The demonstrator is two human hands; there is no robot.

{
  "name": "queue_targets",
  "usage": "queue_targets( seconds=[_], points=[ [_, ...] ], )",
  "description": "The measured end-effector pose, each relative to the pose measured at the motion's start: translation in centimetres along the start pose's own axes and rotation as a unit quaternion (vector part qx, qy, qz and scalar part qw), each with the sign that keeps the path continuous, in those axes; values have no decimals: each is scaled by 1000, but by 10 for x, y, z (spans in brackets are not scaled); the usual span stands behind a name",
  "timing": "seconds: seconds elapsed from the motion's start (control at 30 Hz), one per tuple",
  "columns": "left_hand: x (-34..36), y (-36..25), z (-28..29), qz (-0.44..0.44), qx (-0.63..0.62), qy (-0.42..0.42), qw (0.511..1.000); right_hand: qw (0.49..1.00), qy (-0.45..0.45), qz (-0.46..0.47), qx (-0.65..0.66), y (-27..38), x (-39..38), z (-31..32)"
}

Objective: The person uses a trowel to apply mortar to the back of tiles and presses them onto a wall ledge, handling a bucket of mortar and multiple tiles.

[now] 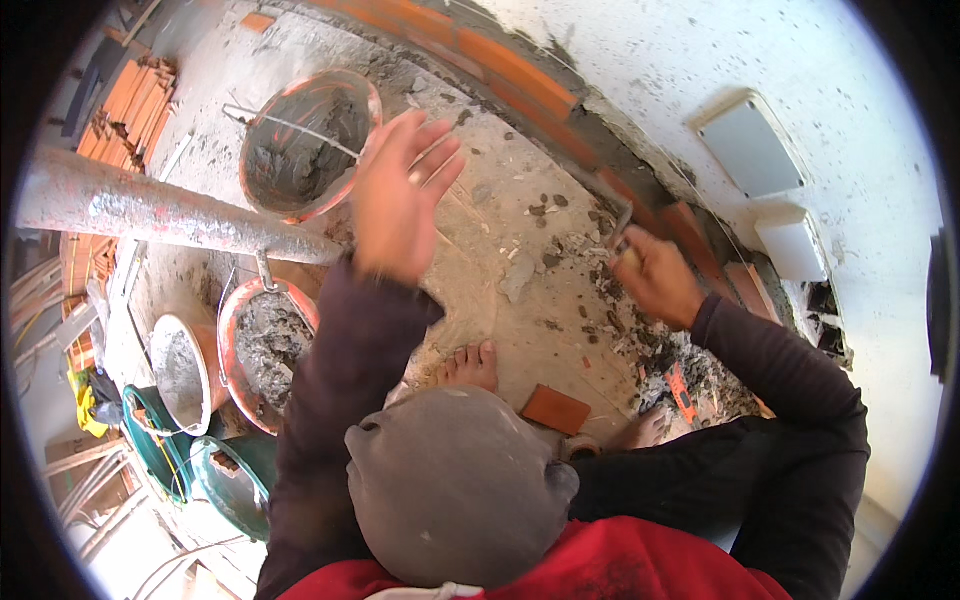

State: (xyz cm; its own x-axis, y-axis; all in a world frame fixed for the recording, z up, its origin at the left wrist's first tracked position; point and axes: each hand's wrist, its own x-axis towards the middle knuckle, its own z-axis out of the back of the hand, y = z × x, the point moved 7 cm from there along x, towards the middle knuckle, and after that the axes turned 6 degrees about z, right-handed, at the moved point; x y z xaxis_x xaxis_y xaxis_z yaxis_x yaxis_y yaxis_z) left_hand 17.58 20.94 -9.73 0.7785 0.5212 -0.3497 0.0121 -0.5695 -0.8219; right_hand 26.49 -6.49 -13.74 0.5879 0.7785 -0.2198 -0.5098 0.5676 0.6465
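Overhead, right hand (655, 275) grips a trowel (622, 232); left hand (400, 195) hangs open.

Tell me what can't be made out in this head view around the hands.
- Tool in the right hand: only a handle stub shows; the fist hides the rest.
- Left hand: motion-blurred, fingers unclear.
- Lower bucket: partly behind the left sleeve.

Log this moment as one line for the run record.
left hand: open, raised over floor near mortar bucket | right hand: gripping trowel at brick course | bare foot on floor
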Motion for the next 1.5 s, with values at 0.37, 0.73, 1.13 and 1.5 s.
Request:
queue_targets(
  seconds=[0.37,0.73,1.13,1.5],
  points=[
    [181,126,-79,190,113,29,975,988,-129,-42,77,-66,24,19],
    [211,146,-97,145,175,-31,973,981,-156,-75,91,-66,14,16],
    [219,152,-97,114,168,-19,979,983,-164,-63,53,-57,50,11],
    [221,152,-99,123,158,-12,980,990,-129,-52,37,-54,113,22]
  ],
)
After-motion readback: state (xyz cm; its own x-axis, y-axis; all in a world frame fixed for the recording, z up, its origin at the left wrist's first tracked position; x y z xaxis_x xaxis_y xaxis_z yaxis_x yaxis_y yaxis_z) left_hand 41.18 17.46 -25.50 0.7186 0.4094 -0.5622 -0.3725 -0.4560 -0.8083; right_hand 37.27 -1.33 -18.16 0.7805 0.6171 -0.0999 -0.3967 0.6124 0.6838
